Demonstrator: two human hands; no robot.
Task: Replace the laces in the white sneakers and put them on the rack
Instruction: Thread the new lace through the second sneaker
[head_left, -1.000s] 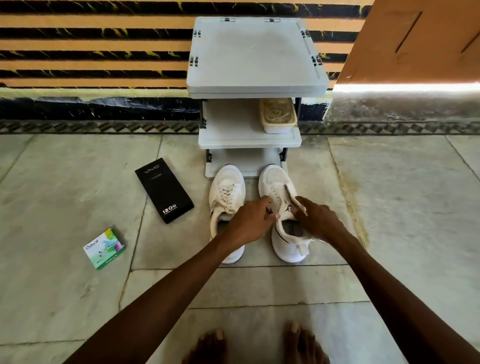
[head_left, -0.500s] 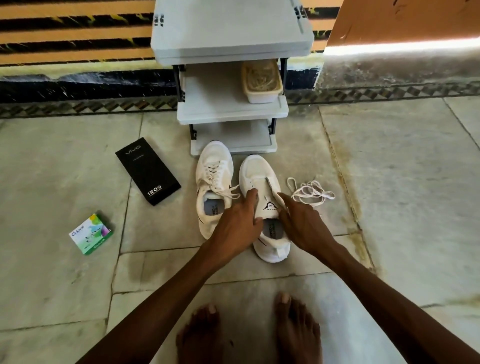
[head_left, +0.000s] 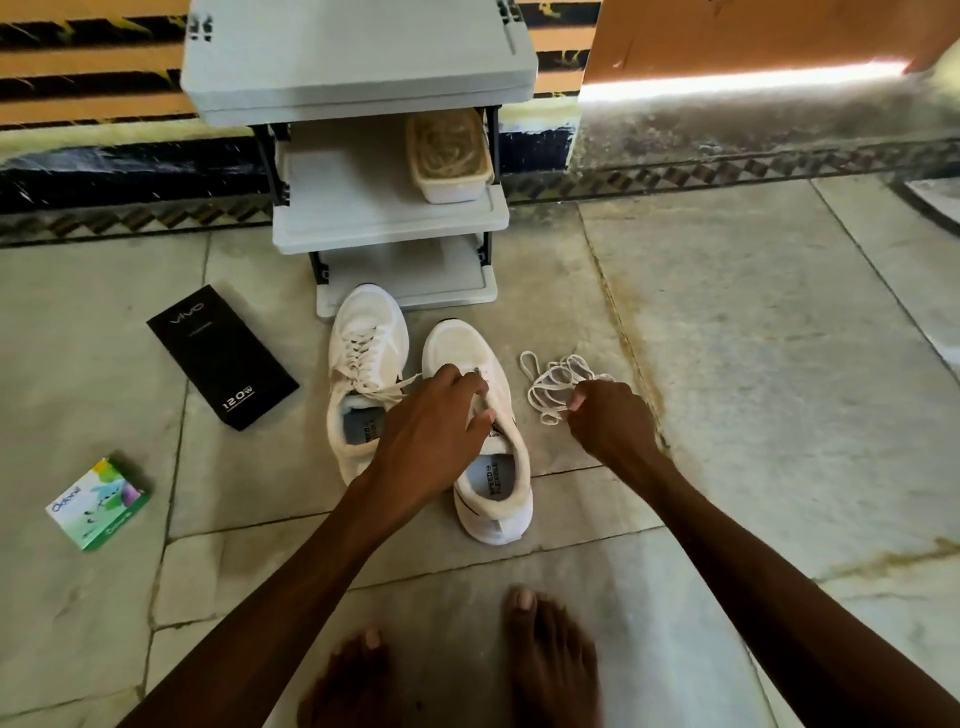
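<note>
Tiled floor (head_left: 753, 364) — black box (head_left: 222, 356) beside sneakers (head_left: 371, 317)

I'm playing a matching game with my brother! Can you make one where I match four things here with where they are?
Things:
1 black box
2 green box
3 loose lace
4 plastic tub

Places:
A on the middle shelf of the rack
B on the floor, right of the unlaced sneaker
C on the floor, just left of the laced sneaker
D on the floor, far left, by itself

Pairs: 1-C, 2-D, 3-B, 4-A
</note>
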